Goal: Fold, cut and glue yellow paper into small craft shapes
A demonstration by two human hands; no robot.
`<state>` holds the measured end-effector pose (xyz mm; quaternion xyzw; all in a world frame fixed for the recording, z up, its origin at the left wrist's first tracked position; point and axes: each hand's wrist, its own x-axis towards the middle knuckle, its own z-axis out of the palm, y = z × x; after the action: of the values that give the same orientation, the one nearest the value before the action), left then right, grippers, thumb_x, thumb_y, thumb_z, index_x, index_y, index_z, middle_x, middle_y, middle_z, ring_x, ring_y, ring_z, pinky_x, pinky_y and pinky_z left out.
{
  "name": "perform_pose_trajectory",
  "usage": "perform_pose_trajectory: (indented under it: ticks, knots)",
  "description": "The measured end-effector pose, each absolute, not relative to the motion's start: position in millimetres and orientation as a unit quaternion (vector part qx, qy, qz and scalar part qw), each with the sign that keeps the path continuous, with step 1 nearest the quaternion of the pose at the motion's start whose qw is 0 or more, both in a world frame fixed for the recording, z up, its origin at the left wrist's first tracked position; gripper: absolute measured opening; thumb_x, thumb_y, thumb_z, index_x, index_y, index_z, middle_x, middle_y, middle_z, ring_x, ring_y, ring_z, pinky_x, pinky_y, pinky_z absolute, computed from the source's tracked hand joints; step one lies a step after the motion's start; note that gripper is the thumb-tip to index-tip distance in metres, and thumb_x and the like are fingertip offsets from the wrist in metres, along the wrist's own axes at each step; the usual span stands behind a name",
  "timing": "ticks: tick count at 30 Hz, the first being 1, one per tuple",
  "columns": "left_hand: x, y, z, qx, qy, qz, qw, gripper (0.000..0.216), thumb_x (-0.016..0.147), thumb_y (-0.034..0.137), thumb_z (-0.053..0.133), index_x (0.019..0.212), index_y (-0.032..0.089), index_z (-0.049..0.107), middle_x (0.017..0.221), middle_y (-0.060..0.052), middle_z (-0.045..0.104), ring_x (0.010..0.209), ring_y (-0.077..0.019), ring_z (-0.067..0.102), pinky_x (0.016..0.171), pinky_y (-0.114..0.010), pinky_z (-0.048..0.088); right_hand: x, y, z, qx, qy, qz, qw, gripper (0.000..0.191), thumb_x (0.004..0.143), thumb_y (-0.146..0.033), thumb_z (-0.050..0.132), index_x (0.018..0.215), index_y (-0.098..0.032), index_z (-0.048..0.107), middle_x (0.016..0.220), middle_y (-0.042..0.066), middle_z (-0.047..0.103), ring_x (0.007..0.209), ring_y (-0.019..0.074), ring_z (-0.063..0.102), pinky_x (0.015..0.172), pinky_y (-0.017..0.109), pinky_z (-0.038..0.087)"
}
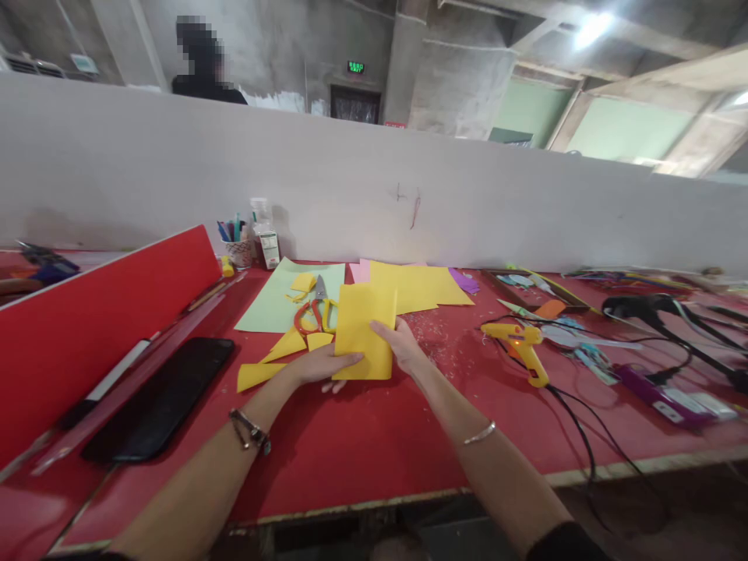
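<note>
Between my two hands a folded piece of yellow paper (365,319) is held up above the red table. My left hand (324,365) grips its lower left edge, thumb in front and fingers behind. On the right edge, my right hand (400,343) has its thumb on the front, the other fingers mostly hidden behind. Just left of the paper lie orange-handled scissors (309,315), partly covered by it, among yellow paper scraps (286,345). A rolled yellow piece (257,375) rests near my left wrist.
Behind are a pale green sheet (262,300) and yellow sheets (418,284). A yellow glue gun (520,347) with its cord and a purple power strip (660,396) lie right. A black phone (164,397) and red panel (105,335) are left. A pen cup (238,251) stands behind.
</note>
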<state>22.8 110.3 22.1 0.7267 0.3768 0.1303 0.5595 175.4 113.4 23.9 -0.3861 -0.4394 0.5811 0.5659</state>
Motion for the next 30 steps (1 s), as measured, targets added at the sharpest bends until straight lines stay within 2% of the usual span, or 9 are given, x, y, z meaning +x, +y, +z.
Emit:
perform_pose_trajectory:
  ticks: [7, 15, 23, 30]
  knots:
    - [22.7, 111.7, 17.1, 0.73, 0.355, 0.137, 0.568, 0.058, 0.066, 0.067, 0.034, 0.047, 0.014, 0.049, 0.041, 0.001, 0.051, 0.029, -0.005, 0.039, 0.036, -0.02, 0.03, 175.7, 115.0, 21.8, -0.388, -0.441, 0.579, 0.566, 0.037, 0.042, -0.035, 0.072, 0.071, -0.016, 0.061, 0.074, 0.004, 0.068, 0.066, 0.0172, 0.062, 0.064, 0.028, 0.047]
    - [22.6, 112.3, 16.8, 0.742, 0.356, 0.151, 0.547, 0.055, 0.063, 0.067, 0.039, 0.048, 0.015, 0.047, 0.04, 0.004, 0.048, 0.03, -0.0047, 0.036, 0.037, -0.02, 0.028, 175.2, 114.0, 23.7, -0.39, -0.44, 0.575, 0.568, 0.038, 0.041, -0.033, 0.072, 0.073, -0.016, 0.059, 0.072, 0.003, 0.067, 0.063, 0.0156, 0.061, 0.062, 0.026, 0.046]
    - [23.5, 111.1, 17.0, 0.742, 0.369, 0.159, 0.536, 0.058, 0.067, 0.067, 0.03, 0.046, 0.015, 0.045, 0.039, 0.003, 0.046, 0.03, -0.0047, 0.036, 0.039, -0.02, 0.029, 175.0, 113.5, 25.4, -0.397, -0.431, 0.575, 0.571, 0.036, 0.041, -0.033, 0.072, 0.071, -0.016, 0.06, 0.075, 0.004, 0.068, 0.065, 0.0157, 0.061, 0.064, 0.027, 0.046]
    - [21.9, 114.7, 12.6, 0.758, 0.371, 0.15, 0.515, 0.057, 0.071, 0.063, 0.029, 0.046, 0.015, 0.047, 0.038, 0.003, 0.045, 0.031, -0.0052, 0.036, 0.04, -0.02, 0.03, 175.1, 112.8, 26.1, -0.399, -0.434, 0.577, 0.565, 0.036, 0.042, -0.035, 0.072, 0.071, -0.017, 0.06, 0.075, 0.004, 0.068, 0.07, 0.0185, 0.062, 0.066, 0.029, 0.047]
